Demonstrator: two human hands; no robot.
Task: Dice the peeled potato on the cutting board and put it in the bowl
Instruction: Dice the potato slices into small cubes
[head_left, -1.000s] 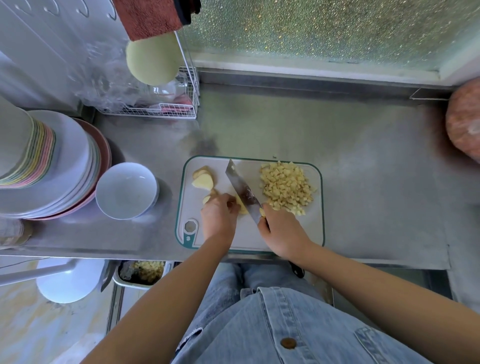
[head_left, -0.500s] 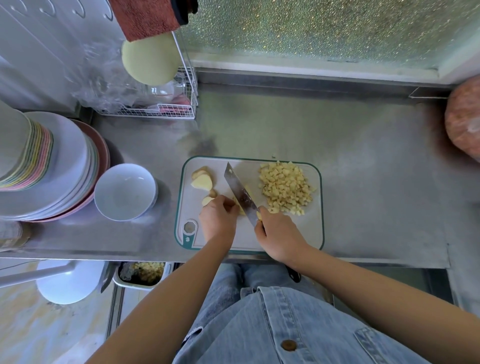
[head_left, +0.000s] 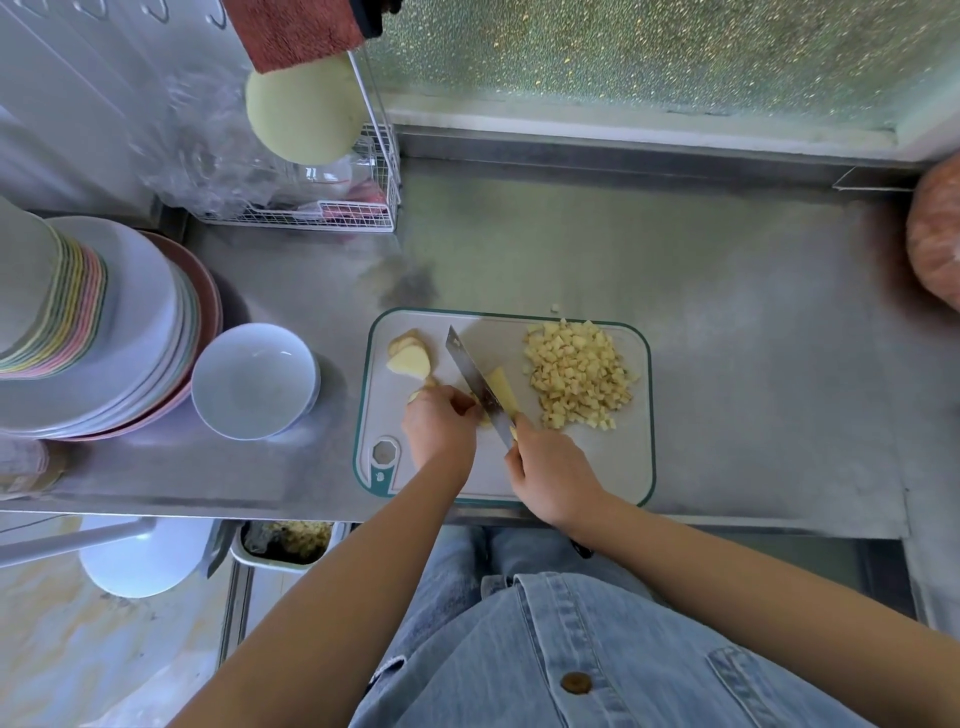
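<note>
Hands: two are seen. The left hand (head_left: 440, 427) is curled over the potato piece being cut, fingertips pressed down on it; the right hand (head_left: 551, 474) is wrapped tight round the handle of the knife (head_left: 478, 383).
Knife: one, a cleaver-type blade, laid diagonally across the board with its tip pointing up-left.
Cutting board: one (head_left: 631, 467), white with a green rim, set on the steel desk (head_left: 727, 312) near its front edge.
Potato strip: one yellow slab (head_left: 503, 391) is shown just right of the blade, touching it.
Potato chunks: roughly three uncut slices (head_left: 410, 358) are stacked at the board's upper-left corner; the exact count can't be told.
Diced pile: one heap (head_left: 576, 374) on the right half of the board, too many cubes to be counted. One stray cube (head_left: 555, 307) is spotted off the board, just past its far edge.
Bowl: one white bowl (head_left: 254, 382), left of the board, nothing in it yet.
Plates: one big stack (head_left: 130, 332) behind the bowl, count not readable.
Changed vs half a second ago: the blade has been shifted a bit left, so more of the cut strip is exposed on its right side. The stray cube wasn't noticed off the board before. The rest is left as it was.
</note>
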